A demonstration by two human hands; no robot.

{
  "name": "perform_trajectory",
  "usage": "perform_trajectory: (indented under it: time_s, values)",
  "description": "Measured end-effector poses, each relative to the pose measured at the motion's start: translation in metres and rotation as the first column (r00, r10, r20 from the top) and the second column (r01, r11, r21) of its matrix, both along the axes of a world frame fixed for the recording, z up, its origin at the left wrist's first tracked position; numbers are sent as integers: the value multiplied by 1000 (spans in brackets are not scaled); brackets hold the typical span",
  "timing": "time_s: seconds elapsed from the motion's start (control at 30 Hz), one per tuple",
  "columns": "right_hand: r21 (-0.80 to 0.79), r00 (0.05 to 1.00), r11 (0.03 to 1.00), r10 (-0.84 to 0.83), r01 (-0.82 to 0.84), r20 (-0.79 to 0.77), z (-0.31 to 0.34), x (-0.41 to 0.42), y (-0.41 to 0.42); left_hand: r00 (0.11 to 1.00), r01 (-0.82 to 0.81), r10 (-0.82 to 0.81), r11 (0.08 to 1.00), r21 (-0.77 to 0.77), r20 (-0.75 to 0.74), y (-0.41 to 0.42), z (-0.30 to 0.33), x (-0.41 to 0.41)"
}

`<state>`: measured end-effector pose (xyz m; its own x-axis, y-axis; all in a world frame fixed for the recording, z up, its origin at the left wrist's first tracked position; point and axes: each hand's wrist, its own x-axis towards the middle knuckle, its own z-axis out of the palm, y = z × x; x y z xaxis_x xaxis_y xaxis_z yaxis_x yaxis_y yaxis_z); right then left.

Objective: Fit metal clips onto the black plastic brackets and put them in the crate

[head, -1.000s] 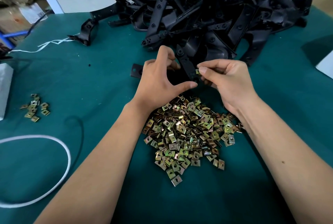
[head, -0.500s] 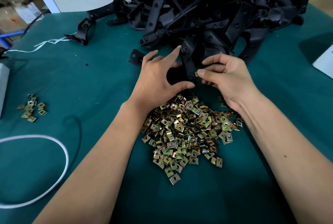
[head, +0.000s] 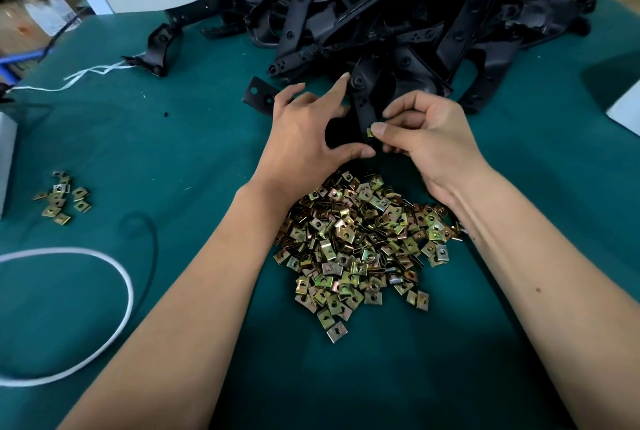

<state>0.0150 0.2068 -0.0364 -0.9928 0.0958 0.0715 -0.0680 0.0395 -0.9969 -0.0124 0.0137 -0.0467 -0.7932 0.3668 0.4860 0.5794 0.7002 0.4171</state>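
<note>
head view, item: narrow black plastic bracket arm [head: 364, 107], rigid and probably light, standing between the hands in front of the bracket heap [head: 398, 14]; best held along its flat strip. left hand [head: 311, 138] spread, fingertips and thumb steadying it. right hand [head: 426, 133] pinches a small brass-coloured metal clip [head: 370, 132] at the arm's lower end; thin, springy, likely slippery. loose clips [head: 360, 242] heaped under both wrists. containers: no crate visible.

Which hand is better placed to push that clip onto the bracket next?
The right hand, probably. It already pinches the metal clip against the lower end of the black bracket, while the left hand has spread fingers steadying the bracket from the other side.
</note>
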Motion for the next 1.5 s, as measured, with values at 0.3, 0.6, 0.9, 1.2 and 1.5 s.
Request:
perform_trajectory:
  time_s: [0.3, 0.6, 0.9, 1.2, 1.5]
  values:
    - [345, 989, 934, -43, 91, -143, -1, -4, -2, 993, -108, 110, 993, -55, 43, -4, 5, -6]
    - [823, 948, 523, 313, -223, 58, 12, 4, 5, 962, -238, 195, 943, 232, 191, -16, -2, -7]
    - [623, 982, 782, 136, -25, -131, 4, 7, 2, 976, -91, 21, 943, 320, 216, -12, -3, -5]
    - [303, 995, 953, 8, 21, -95, 1, 4, 8, 970, -34, -46, 946, 323, 238, -8, 3, 4]
    - [195, 987, 977, -57, 86, -152, -1, 1, 4, 956, 51, -122, 965, 258, 266, -5, 7, 8]
